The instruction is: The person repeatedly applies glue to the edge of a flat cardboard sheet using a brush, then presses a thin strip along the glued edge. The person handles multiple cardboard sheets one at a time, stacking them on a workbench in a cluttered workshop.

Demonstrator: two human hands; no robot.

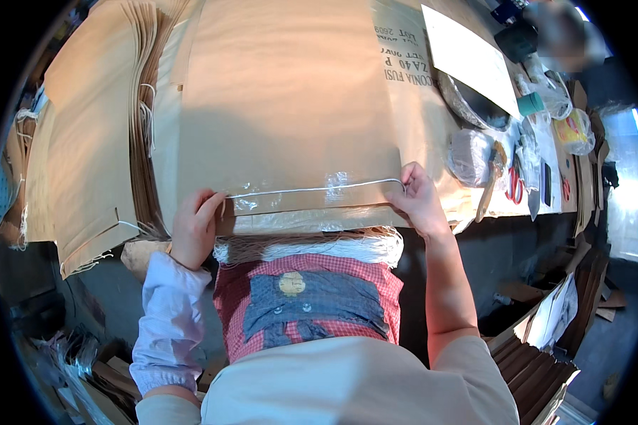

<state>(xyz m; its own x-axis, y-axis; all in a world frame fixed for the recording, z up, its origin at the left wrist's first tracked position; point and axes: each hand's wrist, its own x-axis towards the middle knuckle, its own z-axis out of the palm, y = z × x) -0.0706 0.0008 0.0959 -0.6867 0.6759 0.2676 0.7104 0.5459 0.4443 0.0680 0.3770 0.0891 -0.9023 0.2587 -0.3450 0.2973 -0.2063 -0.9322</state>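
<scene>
A white string [298, 190] runs nearly straight across the near edge of a large brown paper sheet [283, 99], between my two hands. My left hand [197, 225] is closed, pinching the string's left end at the sheet's near left corner. At the near right corner my right hand [420, 202] pinches the other end between thumb and fingers. Shiny patches, like clear tape or wet glue, show along the edge by the string. A thick bundle of white strings [308, 246] lies across my lap, over a red checked apron [230, 312].
A stack of brown paper bags [96, 120] with string loops stands at the left. On the right are a white board [471, 60] over a dark basin [475, 103], a brush [495, 177], red-handled scissors [515, 185] and a knife [534, 195]. Folded cardboard [532, 379] stands at lower right.
</scene>
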